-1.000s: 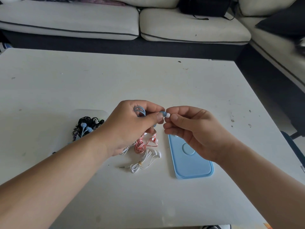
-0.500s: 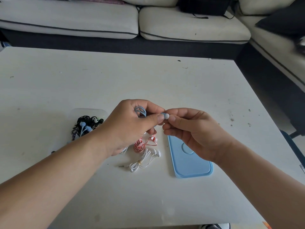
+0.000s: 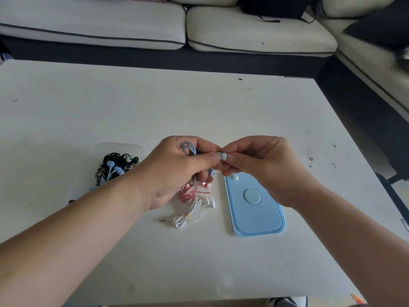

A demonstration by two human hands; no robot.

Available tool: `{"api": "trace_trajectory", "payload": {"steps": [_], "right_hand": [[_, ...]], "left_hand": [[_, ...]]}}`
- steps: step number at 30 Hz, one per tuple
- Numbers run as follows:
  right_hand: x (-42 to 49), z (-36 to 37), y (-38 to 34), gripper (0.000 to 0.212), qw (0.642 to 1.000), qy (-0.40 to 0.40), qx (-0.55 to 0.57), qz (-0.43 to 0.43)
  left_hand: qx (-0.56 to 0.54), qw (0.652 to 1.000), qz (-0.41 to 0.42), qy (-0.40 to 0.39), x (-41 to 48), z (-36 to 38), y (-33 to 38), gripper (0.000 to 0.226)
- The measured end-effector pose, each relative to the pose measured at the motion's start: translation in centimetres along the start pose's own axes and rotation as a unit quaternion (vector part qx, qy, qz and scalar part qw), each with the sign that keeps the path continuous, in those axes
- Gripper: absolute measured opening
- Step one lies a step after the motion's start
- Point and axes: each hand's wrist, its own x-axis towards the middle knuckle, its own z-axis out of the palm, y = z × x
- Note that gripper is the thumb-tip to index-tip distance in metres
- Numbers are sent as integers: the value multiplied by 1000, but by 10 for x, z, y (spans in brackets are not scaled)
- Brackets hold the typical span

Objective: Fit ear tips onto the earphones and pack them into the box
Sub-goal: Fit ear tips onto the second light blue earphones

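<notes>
My left hand (image 3: 177,171) grips a coiled blue earphone (image 3: 188,147), pinching its earbud between thumb and forefinger. My right hand (image 3: 265,169) pinches a white ear tip (image 3: 222,155) at that earbud's end, above the table. Another white ear tip (image 3: 234,177) lies on the blue box lid (image 3: 254,209) below the hands. A clear box (image 3: 104,149) at the left holds black and blue earphones (image 3: 115,167). Red earphones (image 3: 190,192) and white earphones (image 3: 194,211) lie loose on the white table (image 3: 155,107).
Beyond the table's far edge stands a white sofa (image 3: 254,34) with a black bag (image 3: 272,7) on it. A second sofa section runs along the right. A shoe (image 3: 287,302) shows below the table's near edge.
My right wrist has turned upward and the fingers have shifted on the ear tip. An ear tip on the lid is now uncovered. My left hand has stayed where it was.
</notes>
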Motion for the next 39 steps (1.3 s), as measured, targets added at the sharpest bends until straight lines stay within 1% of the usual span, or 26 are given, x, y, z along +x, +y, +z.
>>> {"api": "trace_trajectory", "payload": {"steps": [3, 6, 8, 10, 12, 15, 17, 21, 24, 26, 28, 29, 31, 34, 36, 39], "right_hand": [[-1, -1, -2, 10, 1000, -12, -2, 7], [-3, 1, 0, 11, 994, -13, 90, 62], [-2, 2, 1, 11, 986, 2, 136, 96], [-1, 2, 2, 10, 985, 3, 136, 108], [0, 2, 1, 13, 985, -13, 131, 115], [0, 3, -1, 15, 982, -21, 136, 129], [0, 4, -1, 16, 980, -21, 143, 135], [0, 5, 0, 21, 977, -19, 155, 145], [-1, 6, 1, 15, 986, 4, 118, 114], [-3, 8, 1, 10, 996, 33, 48, 68], [-4, 10, -1, 7, 998, 56, -38, 20], [-5, 11, -1, 8, 996, 63, -69, 1], [-5, 15, 1, 9, 993, 75, -92, -27], [-5, 21, 6, 9, 988, 86, -122, -49], [-4, 22, 9, 9, 991, 79, -102, -35], [-2, 19, 9, 14, 998, 68, 4, 18]], "left_hand": [[-22, 999, -22, -16, -1, 1, 1, 5], [12, 1000, -1, -6, -1, 3, -1, 2], [33, 999, 21, 14, -1, 4, -2, 6], [51, 998, 33, 33, -1, 5, -1, 9], [74, 995, 50, 54, -2, 5, 1, 9], [165, 977, 102, 86, -4, 4, 2, 7], [212, 964, 132, 93, -5, 4, 2, 6], [228, 960, 138, 86, -7, 4, 1, 5], [192, 971, 109, 91, -6, 4, 2, 5], [130, 985, 68, 87, -6, 6, 2, 4], [56, 996, 25, 69, -5, 8, 2, 1], [15, 998, 1, 61, -5, 9, 2, 3], [-60, 996, -43, 50, -3, 8, 3, 6], [-93, 992, -74, 36, -2, 4, 4, 7], [-87, 993, -72, 35, -2, 2, 4, 8], [-78, 993, -72, 44, 0, 1, 4, 10]]}}
